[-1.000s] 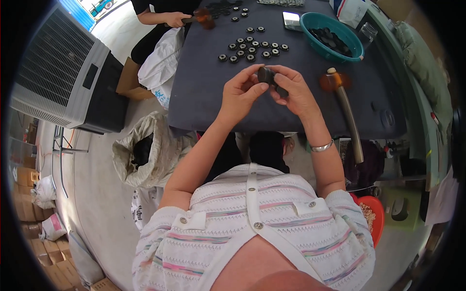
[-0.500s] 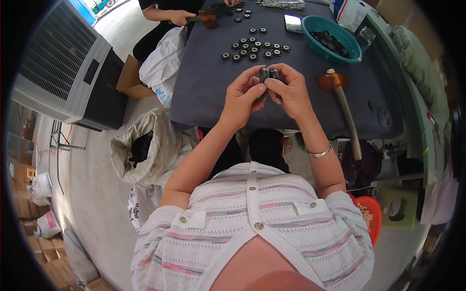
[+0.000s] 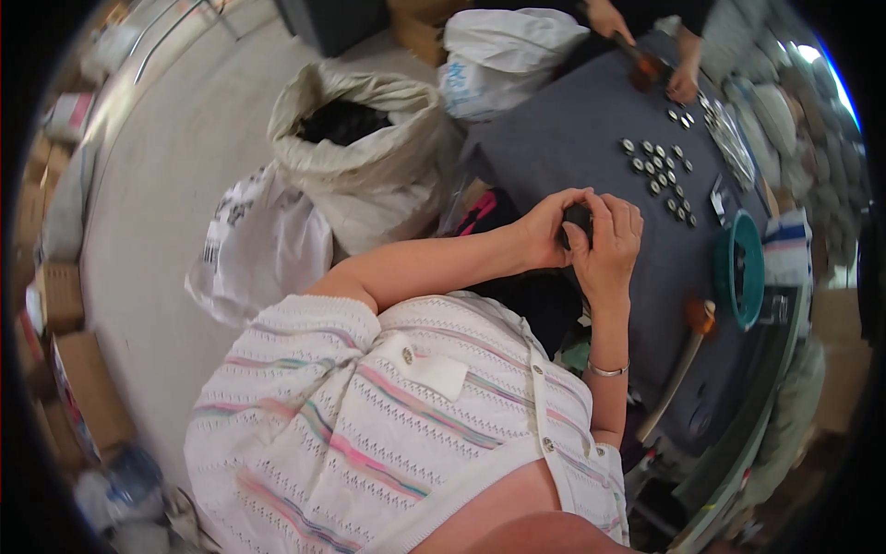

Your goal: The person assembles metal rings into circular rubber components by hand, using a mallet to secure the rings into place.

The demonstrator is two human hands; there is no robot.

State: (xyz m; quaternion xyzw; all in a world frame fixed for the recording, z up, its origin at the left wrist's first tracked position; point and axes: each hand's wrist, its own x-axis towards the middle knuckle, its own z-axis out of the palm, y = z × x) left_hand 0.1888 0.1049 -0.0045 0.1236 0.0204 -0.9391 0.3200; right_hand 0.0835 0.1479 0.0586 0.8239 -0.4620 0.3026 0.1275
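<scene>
Above the near edge of the dark-covered table [image 3: 531,162], my two hands meet around black round parts [image 3: 578,224], disc-shaped and mostly hidden by fingers. My left hand [image 3: 546,229] curls its fingers about them from the left. From the right, my right hand [image 3: 609,242] presses its thumb and bent fingers against them; a silver bangle circles that wrist. Farther off on the table lie several black wheel-like rings with pale metal centres [image 3: 659,168]. Nearer my right forearm is a mallet [image 3: 700,316] with an amber head and a long handle.
A teal basket [image 3: 755,277] holding dark pieces stands at the table's right side. To the left, an open woven sack [image 3: 397,180] contains black items, beside white bags [image 3: 508,55]. Across the table, a co-worker's hands [image 3: 685,83] work near another mallet [image 3: 646,69].
My view has swung left, bringing the floor sacks closer to the middle and the table to the right. Both hands still clasp the black parts, the right fingers now wrapped farther over them.
</scene>
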